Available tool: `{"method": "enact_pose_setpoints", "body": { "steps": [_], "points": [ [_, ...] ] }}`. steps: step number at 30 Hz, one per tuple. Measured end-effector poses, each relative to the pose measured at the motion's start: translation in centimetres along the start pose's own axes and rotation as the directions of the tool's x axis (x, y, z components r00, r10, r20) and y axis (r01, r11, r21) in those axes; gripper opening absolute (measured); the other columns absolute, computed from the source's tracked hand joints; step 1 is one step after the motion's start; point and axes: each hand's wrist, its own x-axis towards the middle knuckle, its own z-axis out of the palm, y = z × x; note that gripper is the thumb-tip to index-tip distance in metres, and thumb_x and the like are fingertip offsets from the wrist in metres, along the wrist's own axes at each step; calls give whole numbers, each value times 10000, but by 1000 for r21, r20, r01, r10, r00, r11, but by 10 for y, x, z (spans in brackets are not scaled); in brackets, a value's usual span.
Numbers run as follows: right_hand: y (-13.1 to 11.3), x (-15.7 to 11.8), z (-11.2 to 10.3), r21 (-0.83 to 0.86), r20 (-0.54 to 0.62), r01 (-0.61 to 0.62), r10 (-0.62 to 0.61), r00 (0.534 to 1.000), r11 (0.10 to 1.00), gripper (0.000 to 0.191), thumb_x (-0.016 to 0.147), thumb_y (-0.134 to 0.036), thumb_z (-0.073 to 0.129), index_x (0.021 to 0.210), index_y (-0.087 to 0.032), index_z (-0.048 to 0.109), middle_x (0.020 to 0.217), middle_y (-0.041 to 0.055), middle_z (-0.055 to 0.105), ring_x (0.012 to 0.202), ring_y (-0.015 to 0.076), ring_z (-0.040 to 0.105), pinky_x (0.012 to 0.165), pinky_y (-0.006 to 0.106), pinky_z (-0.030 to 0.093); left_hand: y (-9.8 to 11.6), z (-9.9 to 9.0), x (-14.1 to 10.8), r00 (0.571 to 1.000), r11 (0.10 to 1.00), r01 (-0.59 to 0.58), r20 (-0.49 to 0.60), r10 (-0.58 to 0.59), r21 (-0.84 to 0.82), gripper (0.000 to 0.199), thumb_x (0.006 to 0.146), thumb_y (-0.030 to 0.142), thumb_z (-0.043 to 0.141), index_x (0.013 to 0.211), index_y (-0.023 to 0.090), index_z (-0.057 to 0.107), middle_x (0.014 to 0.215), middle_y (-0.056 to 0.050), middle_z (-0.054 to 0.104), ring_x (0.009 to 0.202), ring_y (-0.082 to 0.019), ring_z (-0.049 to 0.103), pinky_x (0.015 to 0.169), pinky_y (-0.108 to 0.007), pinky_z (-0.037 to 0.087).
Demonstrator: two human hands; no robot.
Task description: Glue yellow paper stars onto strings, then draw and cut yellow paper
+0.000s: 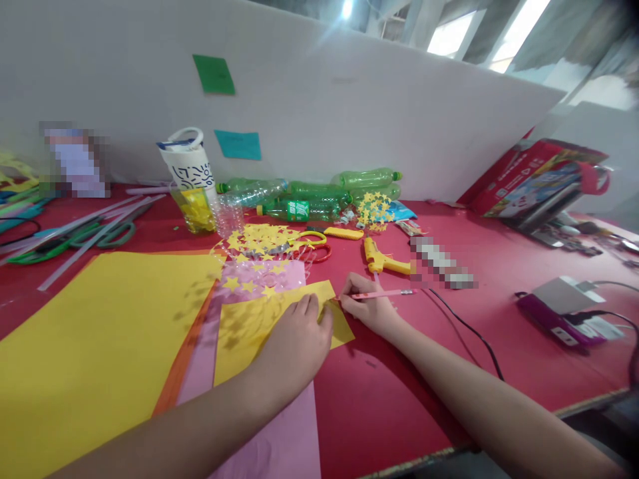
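A pink pencil [382,294] with an eraser end is gripped in my right hand [367,307]. Its tip points left, at the right edge of a yellow paper sheet [249,332]. My left hand [299,329] lies on that sheet with the fingers stretched forward and the thumb apart. Whatever is under the fingertips is hidden. Beneath the yellow sheet is pink paper [294,432]. Cut yellow paper stars [259,239] are heaped just beyond it, a few lying on the pink paper.
A yellow glue gun [384,259], a yellow cutter knife [344,233] and red-handled scissors [319,253] lie ahead. Green plastic bottles [309,193] line the wall. Large yellow paper [100,332] covers the left. A power bank-like purple box [559,322] with cables sits right.
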Motion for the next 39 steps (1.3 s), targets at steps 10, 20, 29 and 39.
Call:
{"method": "enact_pose_setpoints", "body": {
  "steps": [10,20,29,39],
  "points": [
    [-6,-2,0,39,69,4,-7,998,999,120,722,-158,535,658,-202,444,518,-70,458,467,82,417,436,193,286,0,6,0,1000,1000,-2,3,2,12,345,870,124,414,1182,43,536,1211,-227,576,1175,-340,503,883,-465,460],
    [-8,-1,-2,140,99,-63,49,994,988,93,763,-179,510,697,-209,452,529,-61,535,418,82,469,406,185,344,0,0,-1,999,1000,3,-35,-3,3,325,844,104,431,1141,58,555,1158,-217,603,1146,-320,522,858,-447,465],
    [-5,-1,-2,150,111,-68,52,992,986,104,748,-159,524,685,-208,458,514,-65,528,414,81,470,402,179,332,-1,6,-1,998,1000,1,-55,-1,-5,318,858,114,425,1147,54,542,1153,-216,598,1154,-323,513,855,-441,461],
    [-8,-2,-1,166,102,-84,68,992,982,104,729,-157,544,677,-203,466,509,-66,537,412,78,466,399,175,333,-1,5,-2,999,1000,-1,-54,2,15,326,849,108,432,1150,56,547,1160,-220,596,1150,-329,514,847,-446,467]
  ]
}}
